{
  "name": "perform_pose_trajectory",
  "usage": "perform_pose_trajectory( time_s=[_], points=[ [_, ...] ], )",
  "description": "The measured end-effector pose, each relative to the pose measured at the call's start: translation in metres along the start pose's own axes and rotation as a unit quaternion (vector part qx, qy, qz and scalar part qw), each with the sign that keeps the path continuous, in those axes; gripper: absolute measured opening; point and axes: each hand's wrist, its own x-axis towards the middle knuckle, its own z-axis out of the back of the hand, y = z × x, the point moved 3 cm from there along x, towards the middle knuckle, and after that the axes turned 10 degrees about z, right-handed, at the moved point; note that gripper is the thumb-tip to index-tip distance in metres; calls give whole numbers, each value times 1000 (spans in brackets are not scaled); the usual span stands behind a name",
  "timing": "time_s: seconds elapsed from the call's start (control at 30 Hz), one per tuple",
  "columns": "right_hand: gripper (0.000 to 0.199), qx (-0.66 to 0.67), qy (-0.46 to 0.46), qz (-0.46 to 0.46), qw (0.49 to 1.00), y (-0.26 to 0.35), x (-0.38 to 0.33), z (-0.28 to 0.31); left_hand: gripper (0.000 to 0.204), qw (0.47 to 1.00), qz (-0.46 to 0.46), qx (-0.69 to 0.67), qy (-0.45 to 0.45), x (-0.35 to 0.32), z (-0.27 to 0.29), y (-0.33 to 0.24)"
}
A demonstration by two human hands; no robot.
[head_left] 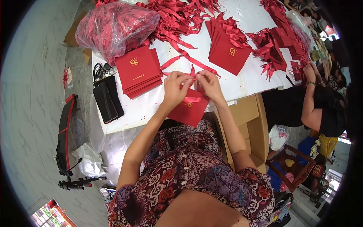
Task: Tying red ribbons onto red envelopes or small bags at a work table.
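Observation:
A small red paper bag (187, 115) with gold lettering is tilted at the table's front edge, in front of my body. A loop of red ribbon (193, 100) crosses its upper part. My left hand (176, 90) is closed in a pinch on the ribbon just above the bag. Close beside it, my right hand (210, 87) pinches the ribbon too, thumb and forefinger together. The fingertips nearly meet, and they hide the part of the ribbon between them. Loose ribbon strips (185, 56) lie on the table just beyond my hands.
A stack of flat red bags (140, 72) lies at left, near a black phone (104, 102). Behind it sits a clear plastic sack (117, 28) of red material. Fanned red bags (228, 51) lie at right, above an open cardboard box (249, 128). Another person's arm (311, 90) reaches in at far right.

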Motion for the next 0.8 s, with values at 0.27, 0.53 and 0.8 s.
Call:
perform_pose_trajectory(
  time_s=[0.27, 0.53, 0.8],
  points=[
    [17, 99, -90, -14, 991, 7, 8, 25, 57, 903, 196, -269, 272, -42, -1, -4],
    [16, -5, -132, 32, 991, -4, 24, 42, 55, 908, 255, -185, 274, -60, 6, -14],
    [35, 15, -33, -5, 999, 6, -37, 40, 45, 871, 222, -428, 97, -15, 7, -14]
  ],
)
